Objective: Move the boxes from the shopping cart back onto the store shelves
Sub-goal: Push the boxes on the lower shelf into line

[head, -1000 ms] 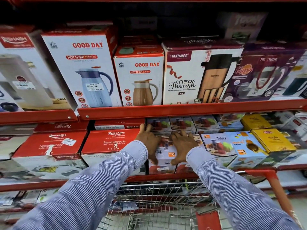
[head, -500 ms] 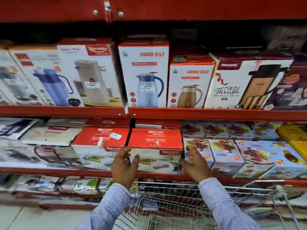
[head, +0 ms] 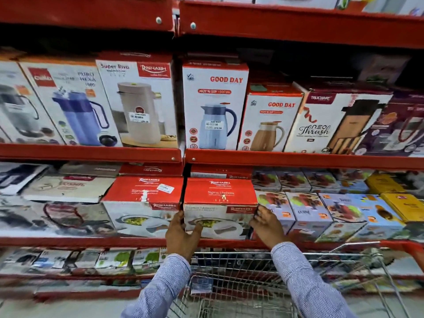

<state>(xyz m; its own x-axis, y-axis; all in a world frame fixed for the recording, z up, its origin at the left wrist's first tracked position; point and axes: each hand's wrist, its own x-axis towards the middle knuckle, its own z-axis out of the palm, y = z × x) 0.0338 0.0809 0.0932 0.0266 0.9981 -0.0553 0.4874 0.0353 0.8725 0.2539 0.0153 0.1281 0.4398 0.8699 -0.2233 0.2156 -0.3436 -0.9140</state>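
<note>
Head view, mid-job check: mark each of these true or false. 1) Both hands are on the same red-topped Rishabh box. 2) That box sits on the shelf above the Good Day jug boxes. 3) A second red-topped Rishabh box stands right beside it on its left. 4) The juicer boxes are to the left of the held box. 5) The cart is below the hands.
1) True: the left hand and right hand grip the two front edges of the red-topped Rishabh box.
2) False: it sits on the shelf below the Good Day jug boxes.
3) True: the second Rishabh box stands beside it.
4) False: the juicer boxes are to its right.
5) True: the cart is below the hands.
</note>
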